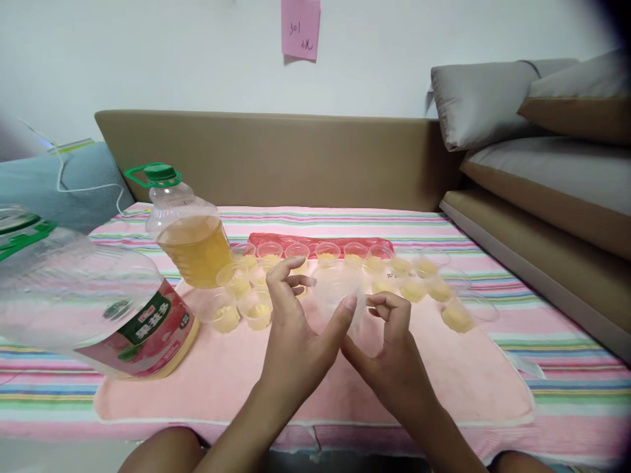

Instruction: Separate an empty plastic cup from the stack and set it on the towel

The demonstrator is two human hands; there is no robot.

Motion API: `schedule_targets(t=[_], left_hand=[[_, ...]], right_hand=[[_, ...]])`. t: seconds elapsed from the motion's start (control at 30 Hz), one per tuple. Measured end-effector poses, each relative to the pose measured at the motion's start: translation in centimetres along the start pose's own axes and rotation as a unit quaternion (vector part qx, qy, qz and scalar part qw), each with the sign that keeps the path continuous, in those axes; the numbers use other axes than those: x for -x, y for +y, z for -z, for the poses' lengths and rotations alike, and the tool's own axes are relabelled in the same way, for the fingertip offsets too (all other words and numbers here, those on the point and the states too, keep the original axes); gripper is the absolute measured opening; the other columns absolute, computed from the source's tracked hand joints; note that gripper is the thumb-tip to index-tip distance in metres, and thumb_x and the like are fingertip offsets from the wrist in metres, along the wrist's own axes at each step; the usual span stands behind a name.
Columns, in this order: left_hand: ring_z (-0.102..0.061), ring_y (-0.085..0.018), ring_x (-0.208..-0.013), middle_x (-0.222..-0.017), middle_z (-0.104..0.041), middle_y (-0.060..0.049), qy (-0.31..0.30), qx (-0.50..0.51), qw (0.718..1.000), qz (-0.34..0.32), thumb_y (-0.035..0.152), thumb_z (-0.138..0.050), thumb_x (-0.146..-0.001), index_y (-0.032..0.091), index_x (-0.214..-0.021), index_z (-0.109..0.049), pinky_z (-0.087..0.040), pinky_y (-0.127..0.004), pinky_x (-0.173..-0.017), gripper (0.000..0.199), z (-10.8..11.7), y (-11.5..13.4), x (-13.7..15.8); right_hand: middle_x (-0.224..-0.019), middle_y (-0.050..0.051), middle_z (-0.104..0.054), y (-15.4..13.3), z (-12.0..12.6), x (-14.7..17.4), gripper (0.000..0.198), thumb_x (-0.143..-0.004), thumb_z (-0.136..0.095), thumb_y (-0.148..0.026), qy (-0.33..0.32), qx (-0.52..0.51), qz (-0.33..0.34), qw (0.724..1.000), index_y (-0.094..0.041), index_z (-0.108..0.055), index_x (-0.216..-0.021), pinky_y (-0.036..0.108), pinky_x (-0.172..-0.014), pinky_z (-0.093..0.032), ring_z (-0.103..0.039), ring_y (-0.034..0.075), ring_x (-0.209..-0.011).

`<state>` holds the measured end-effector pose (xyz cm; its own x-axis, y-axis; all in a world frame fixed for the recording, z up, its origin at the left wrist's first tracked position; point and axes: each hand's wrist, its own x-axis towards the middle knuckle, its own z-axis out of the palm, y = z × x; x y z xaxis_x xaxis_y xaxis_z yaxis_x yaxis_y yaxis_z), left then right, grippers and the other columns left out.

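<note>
My left hand (293,328) and my right hand (389,341) meet over a pink towel (473,374), both pinching one clear, empty plastic cup (338,289) held just above it. Behind the hands stand several small clear cups with yellow oil (259,309) in rows. At the left rear stands an oil bottle with a green cap (190,230), roughly half full. A larger, nearly empty oil jug with a red label (98,309) lies tilted at the near left.
A red plastic sleeve (315,241) lies behind the cups. The striped cloth (566,341) covers the surface. A tan backrest (296,157) runs behind, stacked cushions (542,144) sit at the right, and a pink note (300,27) hangs on the wall.
</note>
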<state>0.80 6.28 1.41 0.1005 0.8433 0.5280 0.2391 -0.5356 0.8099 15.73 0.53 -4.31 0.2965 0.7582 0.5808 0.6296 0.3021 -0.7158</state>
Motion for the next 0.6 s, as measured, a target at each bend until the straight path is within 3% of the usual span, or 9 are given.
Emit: schedule_targets(t=[0.6], left_hand=[[-0.065,-0.019,-0.104,-0.144,-0.043,-0.005,0.029,-0.033,0.997,-0.056,0.042,-0.08,-0.093,0.034,-0.139,-0.039,-0.057,-0.049,-0.098,0.062,-0.21,-0.61,-0.09]], right_hand=[[-0.131,0.007,-0.057,-0.02,0.09,0.08,0.054,-0.1,-0.074,-0.052,-0.007,0.008,-0.018,1.0,-0.032,-0.041,-0.137,0.052,-0.095,-0.061,-0.065,0.029,-0.118]])
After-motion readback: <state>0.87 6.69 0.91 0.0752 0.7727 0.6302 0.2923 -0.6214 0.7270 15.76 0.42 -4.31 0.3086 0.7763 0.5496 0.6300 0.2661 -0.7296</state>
